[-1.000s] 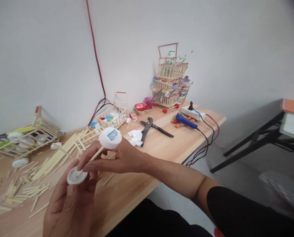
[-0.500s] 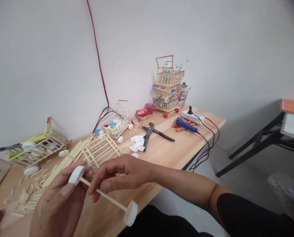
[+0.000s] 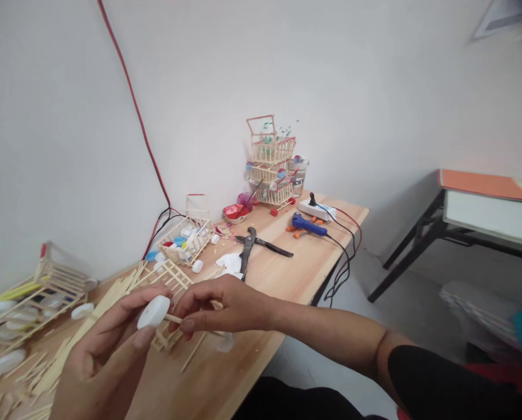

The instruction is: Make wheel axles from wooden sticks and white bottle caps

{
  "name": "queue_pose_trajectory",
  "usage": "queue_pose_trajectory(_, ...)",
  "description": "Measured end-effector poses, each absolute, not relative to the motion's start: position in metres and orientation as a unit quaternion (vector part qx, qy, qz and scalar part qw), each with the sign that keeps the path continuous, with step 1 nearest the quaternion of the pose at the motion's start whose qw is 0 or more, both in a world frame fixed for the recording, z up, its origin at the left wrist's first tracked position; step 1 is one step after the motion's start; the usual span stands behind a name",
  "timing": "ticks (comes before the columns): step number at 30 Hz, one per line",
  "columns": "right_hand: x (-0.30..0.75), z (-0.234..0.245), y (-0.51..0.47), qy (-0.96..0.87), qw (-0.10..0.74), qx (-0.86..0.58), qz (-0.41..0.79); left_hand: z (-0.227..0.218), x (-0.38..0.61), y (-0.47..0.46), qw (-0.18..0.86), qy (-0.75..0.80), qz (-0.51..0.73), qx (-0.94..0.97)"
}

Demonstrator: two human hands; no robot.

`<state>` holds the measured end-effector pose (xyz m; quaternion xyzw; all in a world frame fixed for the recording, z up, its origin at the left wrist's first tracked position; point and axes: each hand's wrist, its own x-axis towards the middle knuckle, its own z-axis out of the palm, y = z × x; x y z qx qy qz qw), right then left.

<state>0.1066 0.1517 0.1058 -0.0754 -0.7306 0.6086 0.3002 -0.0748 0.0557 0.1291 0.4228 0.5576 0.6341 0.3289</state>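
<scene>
My left hand grips the rim of a white bottle cap between thumb and fingers. A thin wooden stick runs from the cap's centre to the right. My right hand pinches this stick close to the cap. At the stick's far end a second white cap shows, blurred and partly behind my right hand. Behind both hands lies a basket frame of wooden sticks, partly hidden by them. Another white cap shows just behind my left fingers.
Stick baskets with bottle caps stand at left and by the wall. Black pliers, a blue glue gun, a power strip, a red paint dish and stacked stick carts are farther back. Loose sticks lie left.
My view has turned right. My right hand has closed on the stick near the left cap, and the stick has swung so its far cap sits higher, farther from me.
</scene>
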Motion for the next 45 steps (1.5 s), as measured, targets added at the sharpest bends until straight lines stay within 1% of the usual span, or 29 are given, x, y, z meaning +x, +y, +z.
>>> queue_pose_trajectory(2, 0.103, 0.109, 0.156, -0.747, 0.324, -0.081, 0.574, 0.135, -0.07, 0.059, 0.354, 0.56, 0.626, 0.411)
queue_pose_trajectory(6, 0.096, 0.113, 0.166, -0.758, 0.343, -0.066, 0.55, 0.135, -0.069, 0.07, 0.375, 0.53, 0.658, 0.381)
queue_pose_trajectory(12, 0.091, 0.107, 0.176, -0.756, 0.41, -0.051, 0.508, 0.117, -0.074, 0.084, 0.358, 0.499, 0.692, 0.38)
queue_pose_trajectory(15, 0.093, 0.1, 0.179, -0.779, 0.439, -0.06, 0.445, 0.112, -0.068, 0.083, 0.332, 0.513, 0.686, 0.396)
queue_pose_trajectory(17, 0.094, 0.095, 0.179, -0.792, 0.45, -0.068, 0.406, 0.113, -0.061, 0.082, 0.289, 0.54, 0.676, 0.41)
queue_pose_trajectory(20, 0.095, 0.091, 0.179, -0.799, 0.458, -0.063, 0.385, 0.116, -0.05, 0.081, 0.251, 0.56, 0.667, 0.423)
queue_pose_trajectory(24, 0.095, 0.088, 0.18, -0.783, 0.474, -0.048, 0.401, 0.117, -0.046, 0.082, 0.267, 0.56, 0.669, 0.409)
queue_pose_trajectory(29, 0.094, 0.081, 0.185, -0.774, 0.453, -0.045, 0.44, 0.113, -0.05, 0.086, 0.276, 0.572, 0.658, 0.404)
queue_pose_trajectory(32, 0.095, 0.077, 0.187, -0.779, 0.437, -0.063, 0.446, 0.111, -0.051, 0.088, 0.247, 0.571, 0.648, 0.439)
queue_pose_trajectory(36, 0.095, 0.075, 0.187, -0.773, 0.438, -0.066, 0.454, 0.108, -0.05, 0.088, 0.214, 0.569, 0.634, 0.479)
queue_pose_trajectory(41, 0.094, 0.075, 0.185, -0.756, 0.45, -0.054, 0.472, 0.104, -0.052, 0.087, 0.225, 0.554, 0.635, 0.488)
queue_pose_trajectory(45, 0.096, 0.079, 0.181, -0.741, 0.395, -0.078, 0.537, 0.103, -0.053, 0.085, 0.207, 0.576, 0.625, 0.484)
